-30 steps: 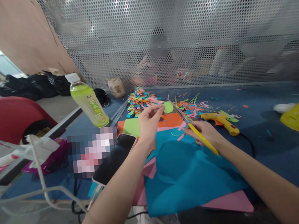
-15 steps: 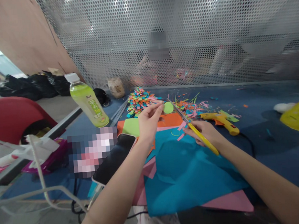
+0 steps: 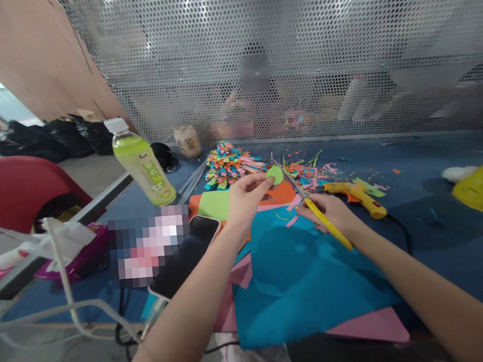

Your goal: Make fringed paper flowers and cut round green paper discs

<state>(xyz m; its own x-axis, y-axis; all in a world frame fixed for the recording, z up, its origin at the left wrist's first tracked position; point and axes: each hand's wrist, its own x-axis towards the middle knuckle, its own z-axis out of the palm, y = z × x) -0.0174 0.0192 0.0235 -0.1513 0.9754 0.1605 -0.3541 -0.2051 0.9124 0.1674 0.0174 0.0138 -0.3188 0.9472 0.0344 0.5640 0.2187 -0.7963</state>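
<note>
My left hand [image 3: 249, 196] pinches a small round piece of light green paper [image 3: 275, 175] by its left edge. Yellow-handled scissors [image 3: 323, 219] are in my right hand [image 3: 331, 214], their blades pointing up and left beside the disc's right edge. Whether the blades touch the paper I cannot tell. Under both hands lie a large blue paper sheet [image 3: 312, 287] and sheets of orange paper [image 3: 282, 193], light green paper [image 3: 214, 205] and pink paper [image 3: 370, 327]. Behind my left hand stands a cone [image 3: 225, 162] covered in small colourful paper strips.
Coloured paper scraps [image 3: 308, 173] are strewn behind the scissors. A yellow glue gun [image 3: 357, 194] with a black cord lies to the right. On the left are a phone [image 3: 184, 258] and a green drink bottle [image 3: 142, 163]. A perforated metal panel [image 3: 318, 41] rises behind the table.
My left hand has shifted slightly right, bringing the green disc closer to the scissors. The disc looks turned a little. My right hand has barely moved.
</note>
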